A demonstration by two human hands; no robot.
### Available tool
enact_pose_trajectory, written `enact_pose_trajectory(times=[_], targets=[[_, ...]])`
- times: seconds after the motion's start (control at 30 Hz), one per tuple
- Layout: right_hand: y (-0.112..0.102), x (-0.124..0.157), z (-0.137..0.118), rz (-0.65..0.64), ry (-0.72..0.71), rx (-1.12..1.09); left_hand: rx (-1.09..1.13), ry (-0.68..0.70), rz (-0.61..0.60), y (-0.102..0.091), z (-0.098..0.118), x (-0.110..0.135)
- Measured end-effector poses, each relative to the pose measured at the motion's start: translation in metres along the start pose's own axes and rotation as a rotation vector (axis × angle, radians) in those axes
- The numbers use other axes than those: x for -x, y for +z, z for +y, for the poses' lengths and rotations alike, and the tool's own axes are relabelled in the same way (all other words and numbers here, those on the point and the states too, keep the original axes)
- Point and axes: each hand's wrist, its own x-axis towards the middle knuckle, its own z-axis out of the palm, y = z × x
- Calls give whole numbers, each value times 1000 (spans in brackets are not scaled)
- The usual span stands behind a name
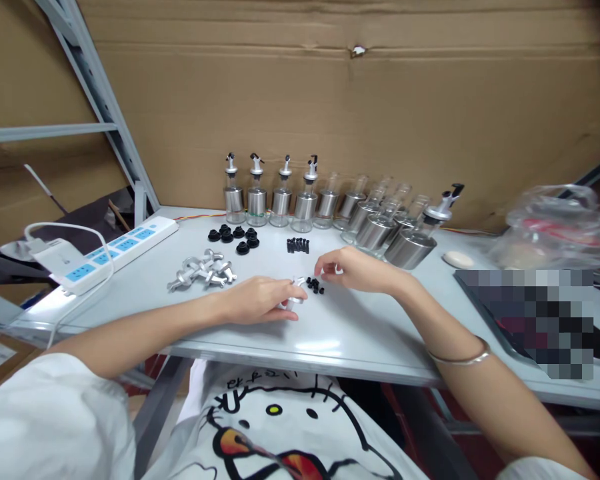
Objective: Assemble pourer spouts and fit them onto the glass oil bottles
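Note:
My left hand (260, 300) rests on the grey table (340, 333), fingers closed round a small silver spout part (296, 299). My right hand (357, 269) hovers just right of it, fingertips pinched on a tiny white piece, above a little cluster of small black plugs (315, 285). A pile of silver spout parts (203, 271) lies to the left of my left hand. Black round caps (234, 236) and a row of small black pins (298, 245) lie farther back. Behind them stand glass-and-steel oil bottles (280, 200); more bottles (387, 230) lie tipped at the right.
A white power strip with blue sockets (115, 252) and a white cable run along the table's left edge. A crumpled plastic bag (555, 227) and a dark tray (530, 320) sit at the right. Cardboard sheets form the back wall; a metal shelf frame (100, 100) stands at the left.

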Motion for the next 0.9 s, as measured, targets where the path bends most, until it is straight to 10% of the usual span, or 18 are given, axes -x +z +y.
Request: enact_pose_trajectory(times=[0.67,0.9], targets=[[9,-7,10,45,10,13,7,14,8,1,1,-1],[0,-1,-4,427,-189,-340,-2,9,45,2,1,0]])
